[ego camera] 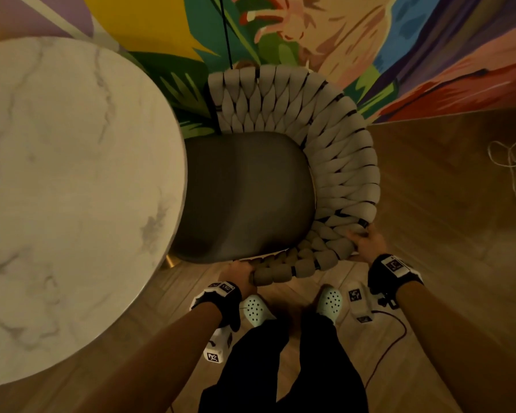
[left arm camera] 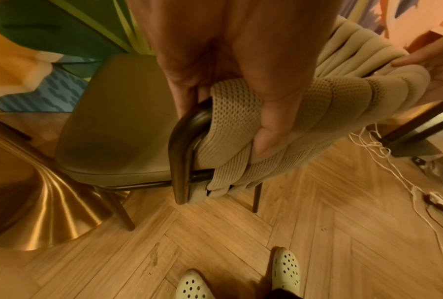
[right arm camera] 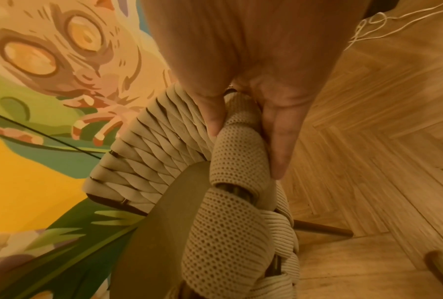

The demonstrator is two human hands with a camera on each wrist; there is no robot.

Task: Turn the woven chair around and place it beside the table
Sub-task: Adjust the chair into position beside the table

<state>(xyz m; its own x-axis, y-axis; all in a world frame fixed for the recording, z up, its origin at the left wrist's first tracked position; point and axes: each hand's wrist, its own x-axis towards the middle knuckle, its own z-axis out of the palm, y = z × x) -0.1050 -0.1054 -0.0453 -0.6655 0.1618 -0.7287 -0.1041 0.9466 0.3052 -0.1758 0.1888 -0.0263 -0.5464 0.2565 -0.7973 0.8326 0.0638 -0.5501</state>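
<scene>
The woven chair [ego camera: 334,162] has a thick beige braided back curving round a grey seat cushion [ego camera: 245,198]. It stands right of the round marble table [ego camera: 72,189], its seat edge tucked under the tabletop rim. My left hand [ego camera: 239,275] grips the near end of the woven back, with the thumb on the braid and the fingers round the dark frame [left arm camera: 187,141]. My right hand [ego camera: 367,239] grips the braided rim further right, with the thumb inside and the fingers outside [right arm camera: 279,141].
A colourful mural wall [ego camera: 310,31] rises just behind the chair. White and dark cables [ego camera: 513,171] lie on the herringbone wood floor to the right. The table's gold fluted base [left arm camera: 36,212] stands near the chair's legs. My feet in pale clogs [ego camera: 328,299] are behind the chair.
</scene>
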